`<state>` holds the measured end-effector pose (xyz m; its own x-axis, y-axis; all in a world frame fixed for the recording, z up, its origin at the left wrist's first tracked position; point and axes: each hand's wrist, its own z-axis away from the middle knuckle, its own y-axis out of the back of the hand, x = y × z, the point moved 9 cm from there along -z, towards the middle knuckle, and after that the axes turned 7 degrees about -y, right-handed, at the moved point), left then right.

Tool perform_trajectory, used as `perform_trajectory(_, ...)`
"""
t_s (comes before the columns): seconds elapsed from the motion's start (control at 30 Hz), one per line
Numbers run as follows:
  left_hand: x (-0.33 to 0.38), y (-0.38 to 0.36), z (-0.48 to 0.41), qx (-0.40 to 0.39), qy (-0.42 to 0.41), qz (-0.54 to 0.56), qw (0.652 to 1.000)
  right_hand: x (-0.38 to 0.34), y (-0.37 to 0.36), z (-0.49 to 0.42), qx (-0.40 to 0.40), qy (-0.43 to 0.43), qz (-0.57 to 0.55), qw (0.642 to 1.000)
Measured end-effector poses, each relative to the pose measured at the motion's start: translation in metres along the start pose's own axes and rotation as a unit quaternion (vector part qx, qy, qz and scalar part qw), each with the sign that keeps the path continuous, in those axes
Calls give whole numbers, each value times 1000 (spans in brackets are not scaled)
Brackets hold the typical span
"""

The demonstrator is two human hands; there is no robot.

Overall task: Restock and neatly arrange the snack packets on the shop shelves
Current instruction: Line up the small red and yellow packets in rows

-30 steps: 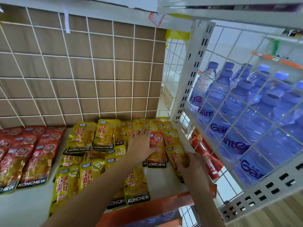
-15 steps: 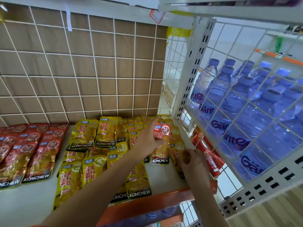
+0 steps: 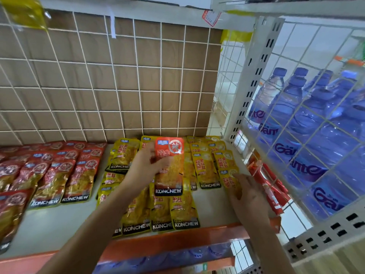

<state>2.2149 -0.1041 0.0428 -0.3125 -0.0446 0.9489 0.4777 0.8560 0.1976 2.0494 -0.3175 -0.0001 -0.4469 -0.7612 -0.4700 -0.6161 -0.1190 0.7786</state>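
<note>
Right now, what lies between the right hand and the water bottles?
Head view: red stick packs beside the right hand, then the white wire grid fronting the water bottles.

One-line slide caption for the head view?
Left hand holds a red packet over the yellow packets while the right hand touches one.
</note>
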Motion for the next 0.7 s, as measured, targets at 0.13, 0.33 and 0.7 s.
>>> perform_trajectory(0.13,-11,56,26,60,13,-6,998,-31,-6,7,-37,44,8,998)
perform_trajectory(0.33,-45,140,70,126,65,-48,989,-81,-28,15,-91,84,-7,992)
perform_trajectory(0.7,-86,246,105,155,126,-274,941,-149,-56,30,-182,72,-68,978)
